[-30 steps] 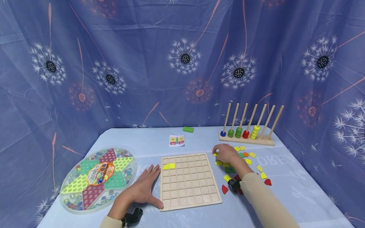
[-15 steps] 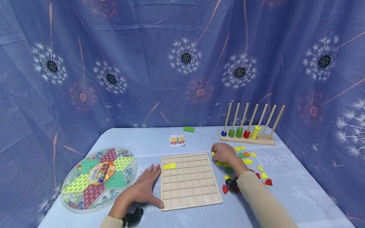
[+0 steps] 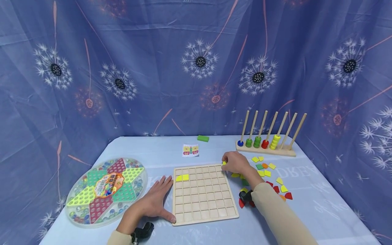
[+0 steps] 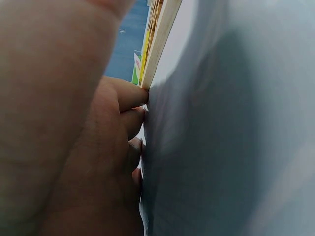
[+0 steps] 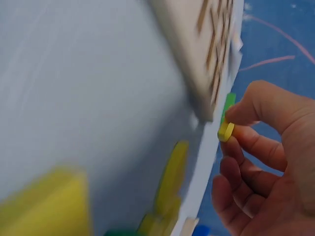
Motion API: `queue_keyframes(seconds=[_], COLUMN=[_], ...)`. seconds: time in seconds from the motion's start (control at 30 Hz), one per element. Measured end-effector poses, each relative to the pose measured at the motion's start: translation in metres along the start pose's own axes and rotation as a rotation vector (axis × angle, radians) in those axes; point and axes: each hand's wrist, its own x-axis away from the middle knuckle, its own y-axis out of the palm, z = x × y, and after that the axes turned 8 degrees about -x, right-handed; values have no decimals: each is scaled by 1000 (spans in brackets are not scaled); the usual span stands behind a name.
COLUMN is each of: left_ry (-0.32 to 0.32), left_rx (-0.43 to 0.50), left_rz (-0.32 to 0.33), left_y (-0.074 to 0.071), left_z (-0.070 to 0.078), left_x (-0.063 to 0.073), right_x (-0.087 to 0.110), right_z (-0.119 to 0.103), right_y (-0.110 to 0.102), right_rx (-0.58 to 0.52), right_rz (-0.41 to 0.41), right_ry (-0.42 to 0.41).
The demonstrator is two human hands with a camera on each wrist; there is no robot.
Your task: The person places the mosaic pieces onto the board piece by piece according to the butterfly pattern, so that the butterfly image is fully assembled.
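One yellow tile [image 3: 224,163], pinched by the right hand [image 3: 235,162], has moved from the loose pieces [image 3: 235,175] to the far right corner of the board [image 3: 202,197], so its picking seems done, while the left hand [image 3: 153,203], fingers spread, touches the left edge.

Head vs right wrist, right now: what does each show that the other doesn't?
Head only: the left hand with its thumb at the grid board, the two yellow tiles set in that board, the marble board and the red pieces.

Right wrist only: the palm side of the right hand, with a clear look at how thumb and finger pinch the yellow piece.

Both: the right hand, the pinched piece, the grid board, loose yellow pieces and the blue curtain.
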Motion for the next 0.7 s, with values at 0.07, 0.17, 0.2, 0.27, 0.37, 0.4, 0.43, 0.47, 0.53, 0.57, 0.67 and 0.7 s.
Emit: queue_keyframes(seconds=[0.07, 0.17, 0.2, 0.27, 0.37, 0.4, 0.43, 0.47, 0.53, 0.57, 0.67, 0.7], left_ry=[2, 3, 4, 7, 12, 13, 16, 18, 20, 21, 20, 15], left_rx=[-3, -6, -7, -11, -13, -10, -9, -8, -5, -2, -1, 1], left_rz=[2, 6, 7, 11, 15, 16, 17, 18, 19, 18, 15, 11], left_y=[0, 0, 0, 1, 2, 2, 2, 2, 2, 1, 1, 1], left_z=[0, -1, -1, -1, -2, -2, -2, -2, -2, -2, -2, -2], left_x=[0, -1, -1, 0, 0, 0, 0, 0, 0, 0, 1, 1], right_x=[1, 2, 2, 2, 2, 1, 1, 0, -1, -2, -4, -4], right_z=[-9, -22, -26, -35, -48, -52, -56, -61, -69, -73, -84, -87], right_y=[1, 5, 7, 12, 20, 22, 24, 26, 30, 32, 37, 39], right_rx=[-37, -72, -76, -86, -87, -80, -77, -71, -62, -55, -43, -37], right_rz=[-9, -28, -32, -47, -74, -83, -93, -101, -114, -119, -136, -144], right_ry=[-42, -106, -127, -160, -200, -212, -223, -232, -249, -258, -282, -287])
